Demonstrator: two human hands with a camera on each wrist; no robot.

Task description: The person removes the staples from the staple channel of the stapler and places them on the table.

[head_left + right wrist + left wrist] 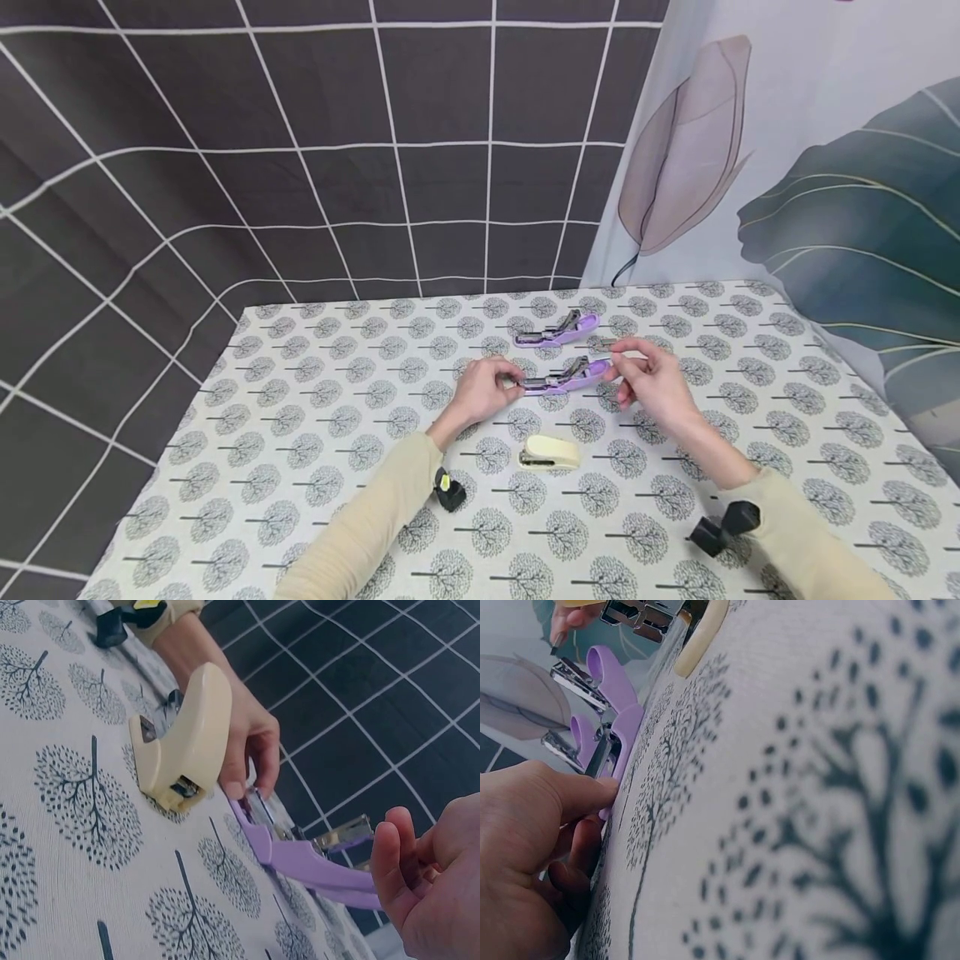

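Note:
Two purple staplers lie opened on the patterned cloth, one behind the other. At the nearer purple stapler (573,378), my left hand (483,390) pinches the front end between thumb and fingers. My right hand (651,382) is at this stapler's rear end, its thumb and finger pinching a small thin strip (557,643) that looks like staples. Whether that hand also touches the stapler, I cannot tell. The farther purple stapler (570,331) lies just behind, its metal magazine exposed. Closer to me rests a closed cream stapler (551,452), apart from both hands.
The tree-patterned tablecloth (315,433) covers the table. A dark curtain with a white grid (435,192) hangs at the back and left. A pale leaf-printed curtain (697,158) hangs at the right.

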